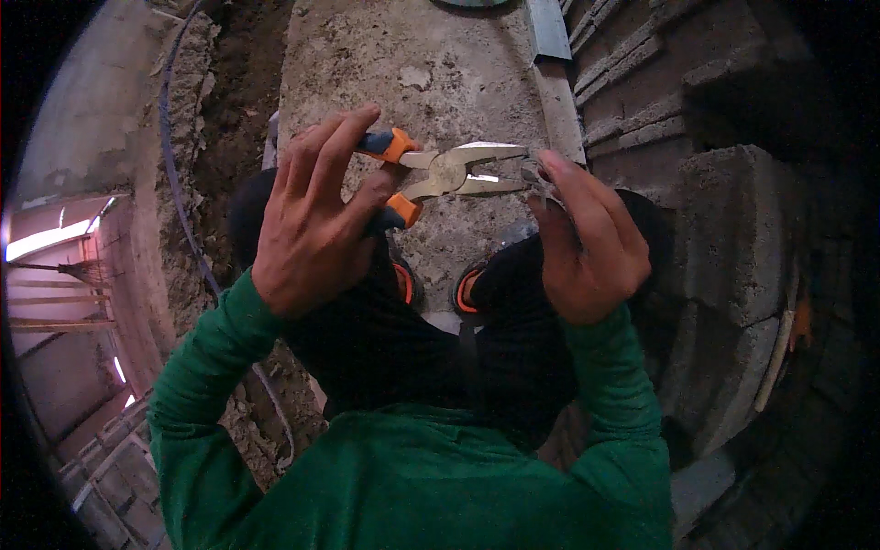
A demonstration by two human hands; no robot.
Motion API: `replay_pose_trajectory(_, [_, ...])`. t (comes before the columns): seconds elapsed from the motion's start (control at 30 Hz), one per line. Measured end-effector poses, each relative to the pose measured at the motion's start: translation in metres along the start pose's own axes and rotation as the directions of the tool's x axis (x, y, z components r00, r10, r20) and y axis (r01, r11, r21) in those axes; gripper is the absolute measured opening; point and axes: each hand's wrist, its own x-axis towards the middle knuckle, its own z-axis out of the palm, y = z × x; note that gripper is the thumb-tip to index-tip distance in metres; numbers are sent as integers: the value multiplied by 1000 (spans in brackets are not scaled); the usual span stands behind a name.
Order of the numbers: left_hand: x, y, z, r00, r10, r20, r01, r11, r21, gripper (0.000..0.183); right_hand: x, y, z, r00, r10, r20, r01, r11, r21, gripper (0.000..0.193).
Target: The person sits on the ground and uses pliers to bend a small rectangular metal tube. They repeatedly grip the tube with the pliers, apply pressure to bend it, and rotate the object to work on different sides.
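My left hand (316, 215) is wrapped round the orange and dark-blue handles of a pair of pliers (447, 172). Its metal jaws are spread apart and face right. Close to the jaw tips, my right hand (594, 243) pinches a small, thin greyish piece (541, 187) between thumb and fingertips. What that piece is, and whether the jaws touch it, I cannot make out. Both hands are raised in front of my knees, over a rough concrete surface (367, 64).
Stacked grey concrete blocks (724, 220) rise along the right. On the left runs a bluish hose or cable (174, 174) beside broken soil (243, 82). A metal channel (547, 32) lies at the far right of the slab. My sandalled feet (469, 286) are below the pliers.
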Motion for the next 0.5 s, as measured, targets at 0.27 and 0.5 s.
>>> replay_pose_trajectory(0.27, [7, 3, 1, 999, -24, 42, 27, 997, -73, 47, -4, -7, 4, 957, 291, -14, -276, 922, 272, 38])
replay_pose_trajectory(0.5, [10, 9, 13, 941, -284, 185, 335, 704, -626, 29, -2, 14, 0, 490, 713, 501, -677, -51, 734, 34])
